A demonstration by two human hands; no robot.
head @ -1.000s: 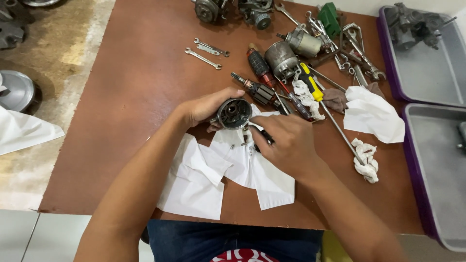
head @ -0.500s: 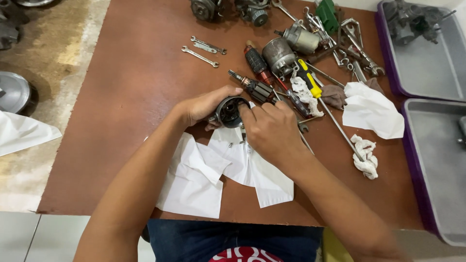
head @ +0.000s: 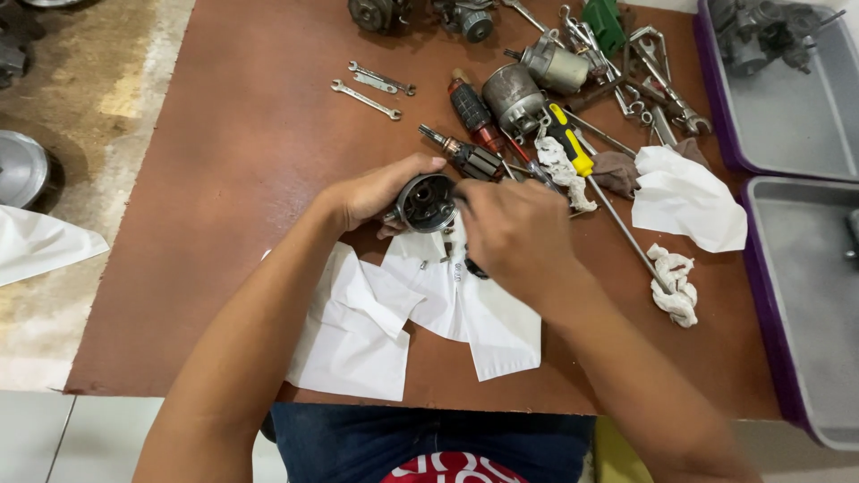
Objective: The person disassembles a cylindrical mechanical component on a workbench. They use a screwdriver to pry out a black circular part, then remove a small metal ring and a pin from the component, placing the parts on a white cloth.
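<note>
My left hand (head: 374, 191) grips a round dark metal motor housing (head: 428, 202), its open end facing up, over white paper sheets (head: 407, 313) on the brown table (head: 242, 161). My right hand (head: 510, 234) is closed beside the housing, fingertips at its right rim; a dark tool tip (head: 474, 268) shows under the palm. Small screws (head: 446, 259) lie on the paper below the housing.
Behind the hands lie a motor armature (head: 465, 156), cylindrical motor parts (head: 514, 93), a yellow-handled screwdriver (head: 571, 150), wrenches (head: 365, 97), rags (head: 682, 195) and several tools. Two grey trays with purple rims (head: 805, 295) stand at the right.
My right hand has moved up and left from the paper to the housing's right side. The left hand keeps hold of the housing.
</note>
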